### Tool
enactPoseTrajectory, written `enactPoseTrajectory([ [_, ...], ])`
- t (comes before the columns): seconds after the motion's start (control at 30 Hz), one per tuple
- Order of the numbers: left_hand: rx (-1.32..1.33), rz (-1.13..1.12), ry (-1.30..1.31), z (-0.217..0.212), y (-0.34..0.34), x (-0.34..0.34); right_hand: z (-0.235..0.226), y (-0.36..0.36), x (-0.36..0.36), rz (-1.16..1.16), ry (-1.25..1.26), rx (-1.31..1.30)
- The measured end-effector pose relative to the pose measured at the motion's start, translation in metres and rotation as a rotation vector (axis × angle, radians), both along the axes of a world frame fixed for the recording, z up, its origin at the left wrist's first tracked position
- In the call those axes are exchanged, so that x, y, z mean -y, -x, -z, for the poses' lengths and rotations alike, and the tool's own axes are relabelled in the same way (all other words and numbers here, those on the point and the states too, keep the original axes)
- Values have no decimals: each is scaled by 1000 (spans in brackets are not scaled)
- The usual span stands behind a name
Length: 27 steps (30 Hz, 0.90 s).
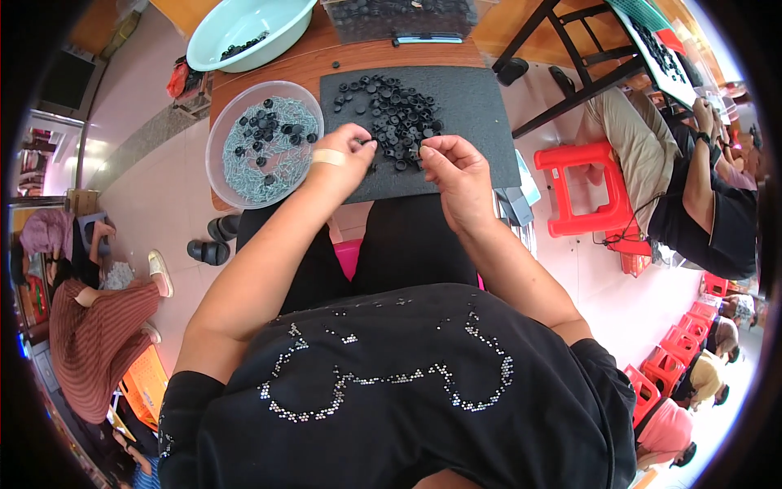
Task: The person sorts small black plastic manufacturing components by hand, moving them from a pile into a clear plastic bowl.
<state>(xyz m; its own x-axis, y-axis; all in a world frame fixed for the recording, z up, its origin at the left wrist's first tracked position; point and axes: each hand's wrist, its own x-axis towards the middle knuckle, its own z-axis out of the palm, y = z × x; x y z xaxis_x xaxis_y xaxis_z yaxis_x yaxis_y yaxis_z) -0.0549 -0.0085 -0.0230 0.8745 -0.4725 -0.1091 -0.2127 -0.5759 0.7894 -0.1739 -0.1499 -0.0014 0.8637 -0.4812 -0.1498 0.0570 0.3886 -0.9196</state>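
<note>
On a dark grey mat (481, 114) lies a heap of small round black plastic caps (399, 114). My left hand (342, 155), with a beige plaster around the wrist, is closed in a pinch at the heap's near left side. My right hand (458, 173) pinches with thumb and forefinger at the heap's right edge. Something small and dark shows at the fingertips of each hand, too small to make out. Left of the mat, a clear round tub (216, 163) holds many thin silvery screws (277, 167) with several black caps scattered on top.
A pale green basin (281, 24) with some black pieces stands at the far left of the wooden table (342, 55). Behind the mat is a clear bin (399, 24) of black parts. A red stool (582, 191) and a seated person are at right; another person sits at left.
</note>
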Motion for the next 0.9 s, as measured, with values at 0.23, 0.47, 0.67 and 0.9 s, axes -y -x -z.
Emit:
enactPoseTrajectory([
  [0.23, -1097, -80, 916, -27, 21, -40, -16, 7, -18, -66, 179, 58],
  [0.47, -1235, 56, 1053, -41, 47, -49, -31, 15, -32, -58, 479, 262],
  [0.67, -1200, 91, 1076, -45, 50, -50, -34, 19, -34, -32, 649, 296],
  [0.9, -1153, 109, 1030, -48, 53, -47, -37, 19, -33, -48, 848, 348],
])
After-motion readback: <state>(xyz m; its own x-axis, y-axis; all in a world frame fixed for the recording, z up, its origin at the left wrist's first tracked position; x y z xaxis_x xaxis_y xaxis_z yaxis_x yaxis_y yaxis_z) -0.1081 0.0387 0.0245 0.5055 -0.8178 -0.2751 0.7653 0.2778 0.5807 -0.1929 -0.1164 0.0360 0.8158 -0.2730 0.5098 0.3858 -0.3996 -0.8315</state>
